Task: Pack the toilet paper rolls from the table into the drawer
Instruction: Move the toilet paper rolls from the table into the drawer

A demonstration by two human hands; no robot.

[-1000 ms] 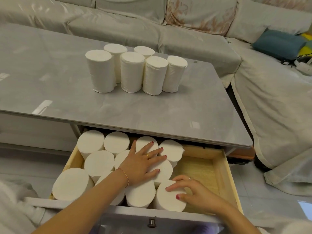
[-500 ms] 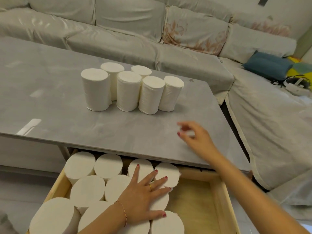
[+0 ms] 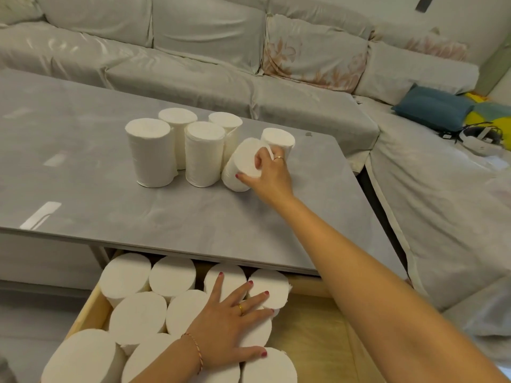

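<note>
Pick-up step: right hand (image 3: 269, 176) closes on a tilted roll (image 3: 243, 165) mid-frame on the table (image 3: 83, 205). Left hand (image 3: 229, 330) lies flat, fingers spread, on rolls packed in the drawer (image 3: 312, 335), bottom of frame. Next, prob.: lift clear w/o toppling neighbours.

Toilet paper rolls (image 3: 204, 153): showing plain white, on the table and in the drawer alike. Table (image 3: 83, 205): showing mottled grey. Drawer (image 3: 312, 335): showing pale yellow wood grain. Sofa (image 3: 193, 51): wearing a pale grey cover; one back cushion (image 3: 315, 53) carrying a faded pink floral print. Far-right cushion (image 3: 432, 107): showing dark blue. Hands: nails showing red, rings gold.
</note>
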